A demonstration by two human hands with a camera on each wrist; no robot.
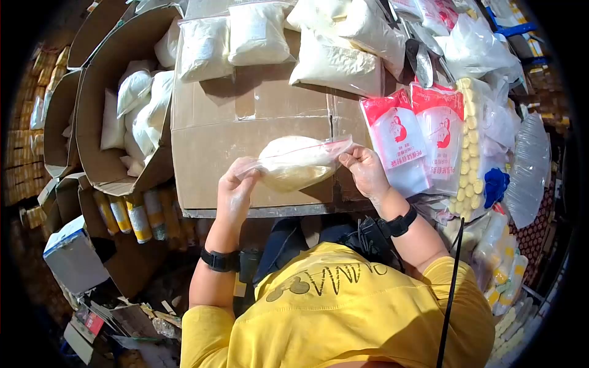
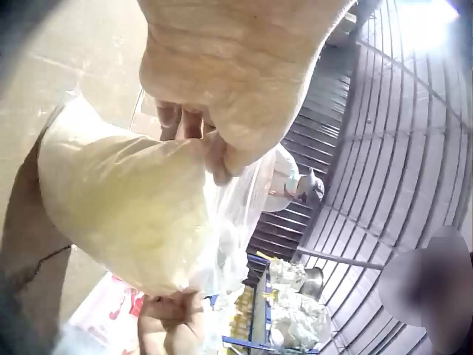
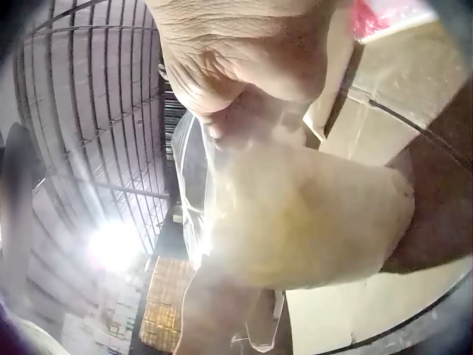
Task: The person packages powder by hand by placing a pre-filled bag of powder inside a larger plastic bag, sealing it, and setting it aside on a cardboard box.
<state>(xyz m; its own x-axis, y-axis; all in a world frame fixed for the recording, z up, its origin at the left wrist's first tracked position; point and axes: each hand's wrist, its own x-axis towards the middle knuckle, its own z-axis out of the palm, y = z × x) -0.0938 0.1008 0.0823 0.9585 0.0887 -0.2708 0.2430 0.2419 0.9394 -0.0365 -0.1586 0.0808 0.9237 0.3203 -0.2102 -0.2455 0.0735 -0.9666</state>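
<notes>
A clear plastic zip bag [image 1: 294, 168] of pale cream powder is held up over the near part of a cardboard surface. My left hand [image 1: 236, 184] pinches one top corner between thumb and fingers. At the opposite corner, my right hand [image 1: 368, 175] pinches the plastic, so the bag's mouth with its reddish strip is stretched between both hands. In the left wrist view the full bag [image 2: 126, 200] bulges below the fingers. The right wrist view shows the same bag [image 3: 303, 214] from the other side, slightly blurred.
Filled powder bags [image 1: 261, 37] line the far side of the cardboard surface [image 1: 215, 141]. Red-and-white packs of plastic bags [image 1: 396, 132] lie at its right, beside a metal scoop [image 1: 420, 64]. On the left stands an open carton [image 1: 92, 116] with more filled bags.
</notes>
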